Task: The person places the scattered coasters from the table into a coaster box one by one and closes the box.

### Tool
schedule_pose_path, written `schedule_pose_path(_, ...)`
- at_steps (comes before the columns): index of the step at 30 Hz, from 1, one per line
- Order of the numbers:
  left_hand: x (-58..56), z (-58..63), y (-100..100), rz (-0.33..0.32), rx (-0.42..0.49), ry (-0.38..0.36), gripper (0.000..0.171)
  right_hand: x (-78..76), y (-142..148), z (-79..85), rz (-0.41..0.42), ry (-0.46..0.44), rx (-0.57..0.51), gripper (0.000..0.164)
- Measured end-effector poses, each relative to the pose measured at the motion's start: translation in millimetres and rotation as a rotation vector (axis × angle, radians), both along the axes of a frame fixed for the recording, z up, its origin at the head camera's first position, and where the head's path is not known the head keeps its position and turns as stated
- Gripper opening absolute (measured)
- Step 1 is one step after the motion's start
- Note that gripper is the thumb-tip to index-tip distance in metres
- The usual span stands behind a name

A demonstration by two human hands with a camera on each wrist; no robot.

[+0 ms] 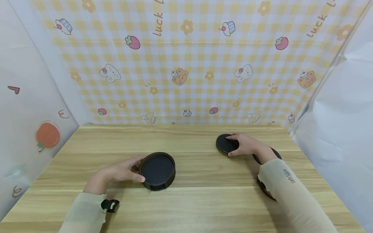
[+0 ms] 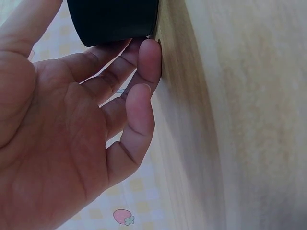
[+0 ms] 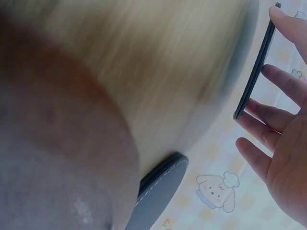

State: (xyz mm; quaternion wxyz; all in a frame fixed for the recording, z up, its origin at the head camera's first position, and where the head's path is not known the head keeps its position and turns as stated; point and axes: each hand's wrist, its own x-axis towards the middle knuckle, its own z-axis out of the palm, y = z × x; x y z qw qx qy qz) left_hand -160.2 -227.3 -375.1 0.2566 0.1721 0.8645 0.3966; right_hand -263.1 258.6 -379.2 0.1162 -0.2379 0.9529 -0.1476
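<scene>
A round black coaster holder [image 1: 172, 173] stands on the table left of centre, with a dark coaster [image 1: 158, 170] lying flat inside it. My left hand [image 1: 123, 170] grips the holder's left side, thumb at the near side and fingers behind. The left wrist view shows the holder's dark wall [image 2: 115, 21] with the other fingers curled below it. Farther back on the right, my right hand [image 1: 246, 144] holds a round black coaster [image 1: 224, 144] by its edge. In the right wrist view that coaster [image 3: 256, 67] appears edge-on between thumb and fingertips.
Two more round dark pieces lie under the right forearm, partly hidden: one farther back [image 1: 276, 152], one nearer [image 1: 265, 191]. A stitched coaster [image 3: 163, 194] shows in the right wrist view. A patterned cloth [image 1: 198, 94] hangs behind the wooden table [image 1: 198, 207]; white sheets flank it.
</scene>
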Motion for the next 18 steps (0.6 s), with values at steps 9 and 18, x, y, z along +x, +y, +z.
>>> schedule_pose_path(9,0.4,2.3,0.2,0.000,-0.004,-0.002,0.084,3.1,-13.4,0.4,0.038,0.033,0.012,0.079)
schedule_pose_path(18,1.7,3.8,1.6,0.002,-0.015,0.002,0.083,9.8,-30.3,2.5,0.039,0.032,0.016,0.079)
